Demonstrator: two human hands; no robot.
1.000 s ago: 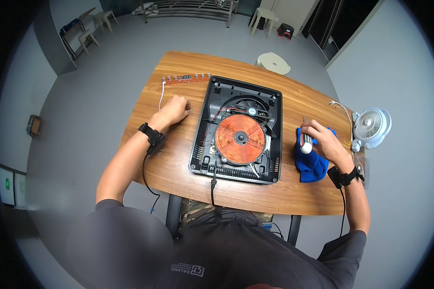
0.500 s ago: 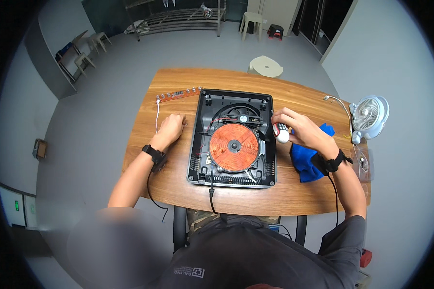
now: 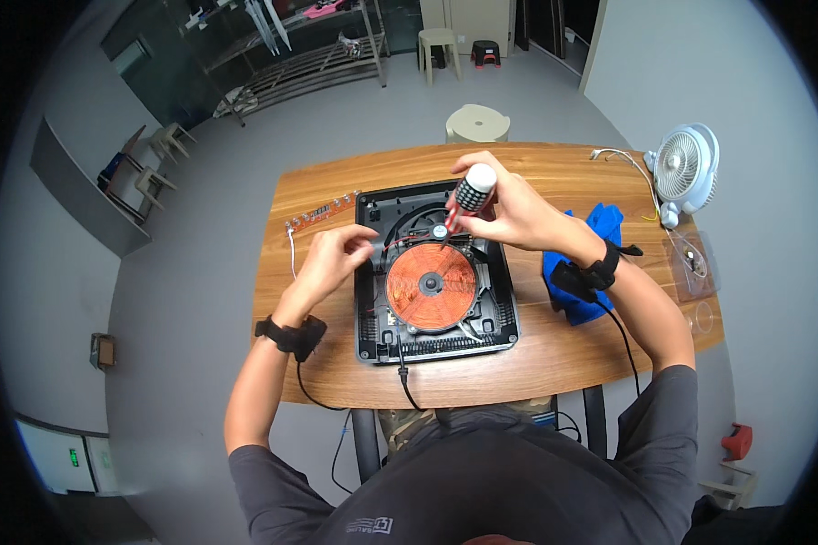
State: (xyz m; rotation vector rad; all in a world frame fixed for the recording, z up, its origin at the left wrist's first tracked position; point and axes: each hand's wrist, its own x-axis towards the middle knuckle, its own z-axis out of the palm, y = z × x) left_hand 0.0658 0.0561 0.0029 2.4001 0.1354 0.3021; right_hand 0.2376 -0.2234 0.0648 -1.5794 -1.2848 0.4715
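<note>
place: workshop | evidence: metal racks (image 3: 291, 64), wooden workbench (image 3: 536, 363), bare grey floor (image 3: 200, 236)

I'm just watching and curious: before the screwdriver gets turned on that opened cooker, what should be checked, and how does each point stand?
1. Screwdriver gripped in right hand: ok.
2. Tip seated on a screw near the copper coil: cannot tell, too small.
3. Left hand steadying the cooker housing at its left edge: ok.
4. Red wire beside the tip out of the way: cannot tell.
5. Power cord unplugged: cannot tell; it runs off the table.
</note>
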